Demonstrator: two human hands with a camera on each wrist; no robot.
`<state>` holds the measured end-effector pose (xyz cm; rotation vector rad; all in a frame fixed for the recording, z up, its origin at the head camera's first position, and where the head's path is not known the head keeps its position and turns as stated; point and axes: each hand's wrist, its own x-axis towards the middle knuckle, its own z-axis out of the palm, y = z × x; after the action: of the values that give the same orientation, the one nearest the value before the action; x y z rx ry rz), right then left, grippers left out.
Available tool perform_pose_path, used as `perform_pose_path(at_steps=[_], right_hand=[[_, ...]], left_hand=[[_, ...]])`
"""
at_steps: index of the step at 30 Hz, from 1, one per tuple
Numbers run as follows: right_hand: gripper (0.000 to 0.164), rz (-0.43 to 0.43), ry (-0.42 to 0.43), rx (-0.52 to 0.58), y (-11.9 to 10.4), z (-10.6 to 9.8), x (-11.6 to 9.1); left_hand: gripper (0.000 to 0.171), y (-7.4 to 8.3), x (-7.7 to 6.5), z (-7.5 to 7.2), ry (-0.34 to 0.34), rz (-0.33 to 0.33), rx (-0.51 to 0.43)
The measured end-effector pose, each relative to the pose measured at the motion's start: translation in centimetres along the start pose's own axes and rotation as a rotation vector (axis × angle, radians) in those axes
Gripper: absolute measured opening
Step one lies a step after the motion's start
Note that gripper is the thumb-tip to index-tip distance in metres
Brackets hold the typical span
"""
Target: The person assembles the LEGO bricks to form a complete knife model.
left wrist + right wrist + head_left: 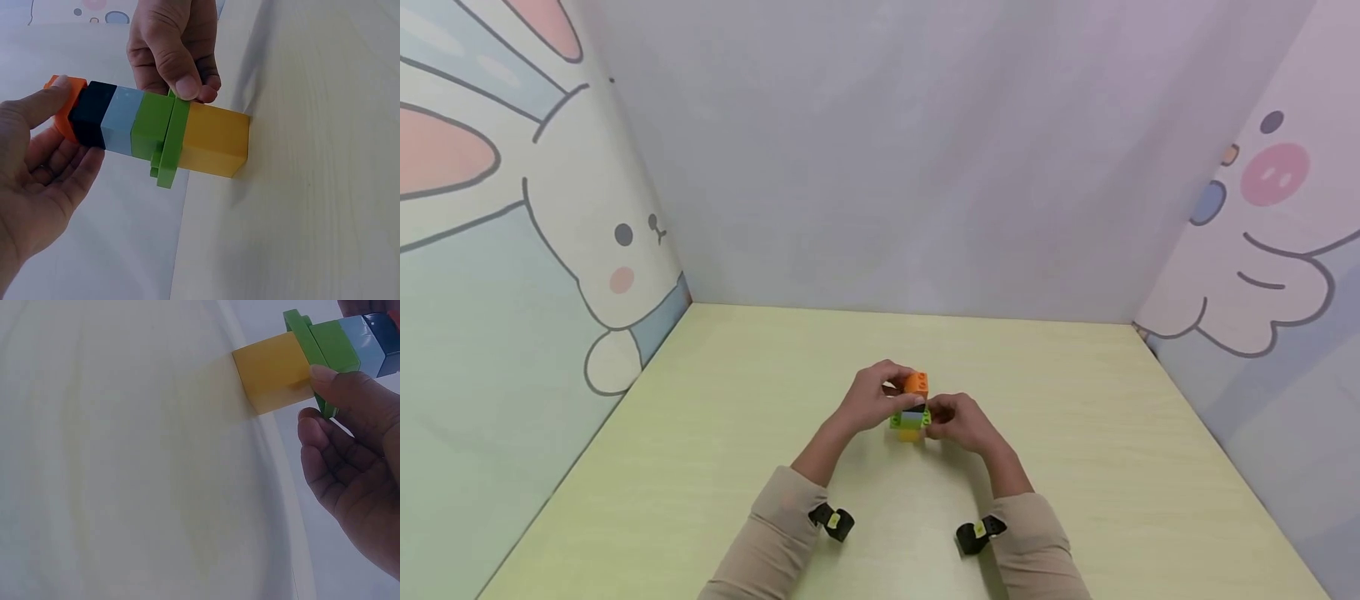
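Note:
Between both hands a tower of toy building bricks [912, 419] stands upright on the table. From the bottom it has a yellow brick [215, 140], a thin green plate [173, 144] jutting out at the sides, a green brick [335, 347], a light blue brick [123, 120], a black brick [92, 114] and an orange brick [917, 383] on top. My left hand [871, 400] grips the top, its thumb on the orange brick and fingers by the black one. My right hand [966, 425] pinches the jutting end of the green plate, thumb against the tower's side.
The pale wooden table [760, 358] spreads around the tower. A plain light wall [880, 167] rises behind it, with cartoon-printed walls [497, 333] at the sides. Black wrist bands with cameras [832, 522] sit on both beige sleeves.

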<state>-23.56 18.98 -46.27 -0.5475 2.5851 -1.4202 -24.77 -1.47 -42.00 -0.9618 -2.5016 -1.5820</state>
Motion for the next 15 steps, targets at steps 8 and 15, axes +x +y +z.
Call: perform_pose_path(at_steps=[8,15], right_hand=[[0.031,0.004,0.012,-0.011,-0.17,0.14,0.09],[0.031,0.012,0.007,-0.013,-0.14,0.27,-0.04]], left_hand=[[0.034,-0.13,-0.17,-0.01,0.006,-0.007,0.033],[0.033,-0.48,-0.41,0.21,-0.003,-0.005,0.037]])
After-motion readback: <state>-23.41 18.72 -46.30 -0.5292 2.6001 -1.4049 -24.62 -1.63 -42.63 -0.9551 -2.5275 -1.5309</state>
